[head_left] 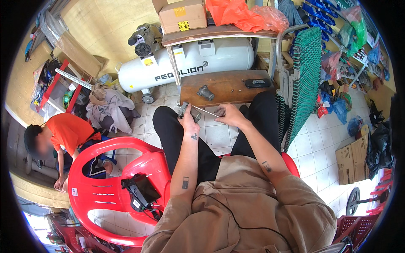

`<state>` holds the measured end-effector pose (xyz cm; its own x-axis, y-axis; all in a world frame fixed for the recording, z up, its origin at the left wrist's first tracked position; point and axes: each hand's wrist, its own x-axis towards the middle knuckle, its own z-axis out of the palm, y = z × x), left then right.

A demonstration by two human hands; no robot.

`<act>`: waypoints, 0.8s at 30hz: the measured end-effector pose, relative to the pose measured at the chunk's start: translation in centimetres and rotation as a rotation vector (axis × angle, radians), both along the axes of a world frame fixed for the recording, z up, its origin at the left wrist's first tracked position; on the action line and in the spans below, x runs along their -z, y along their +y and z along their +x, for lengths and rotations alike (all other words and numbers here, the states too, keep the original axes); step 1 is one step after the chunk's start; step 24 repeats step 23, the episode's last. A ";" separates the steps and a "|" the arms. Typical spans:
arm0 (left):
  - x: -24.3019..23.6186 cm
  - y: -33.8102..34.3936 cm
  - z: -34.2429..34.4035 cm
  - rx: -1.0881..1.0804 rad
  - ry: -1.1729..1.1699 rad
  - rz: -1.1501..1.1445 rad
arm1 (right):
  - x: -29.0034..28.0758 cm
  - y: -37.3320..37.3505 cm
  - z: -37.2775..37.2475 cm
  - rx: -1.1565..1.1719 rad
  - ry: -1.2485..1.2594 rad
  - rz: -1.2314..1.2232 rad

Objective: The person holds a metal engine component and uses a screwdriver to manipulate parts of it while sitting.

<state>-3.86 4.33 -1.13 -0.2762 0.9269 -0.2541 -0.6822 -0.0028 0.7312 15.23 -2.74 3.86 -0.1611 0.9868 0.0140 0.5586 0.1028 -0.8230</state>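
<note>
My left hand point(189, 124) is closed round a grey metal part point(195, 114) with a rounded body, held above my lap between my knees. Its exact kind is too small to tell. A thin metal rod point(206, 111) runs from this part to my right hand point(230, 115), whose fingers are pinched on the rod's other end. Whether the rod's tip touches the part or goes into it, I cannot tell. Beyond my hands, a second grey metal part point(205, 92) lies on a low wooden bench point(230, 98), with a black oblong case point(257, 83) to its right.
A white air compressor point(147, 71) stands behind the bench, under a shelf with a cardboard box point(184, 17). A folded green woven bed point(301, 84) leans at the right. On my left, a red plastic chair point(99, 185) holds a black device point(142, 190); beyond it, a person point(69, 133) bends down.
</note>
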 end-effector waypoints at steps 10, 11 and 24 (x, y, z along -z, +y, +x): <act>-0.4 -0.4 0.0 -0.013 0.002 -0.016 | -0.9 -0.1 -0.2 -0.045 0.097 -0.221; -0.4 -0.4 0.0 -0.019 0.002 -0.022 | -0.8 0.0 -0.2 -0.054 0.107 -0.229; 0.1 -0.1 -0.2 0.026 0.018 -0.024 | 0.2 0.3 0.2 0.027 -0.076 0.043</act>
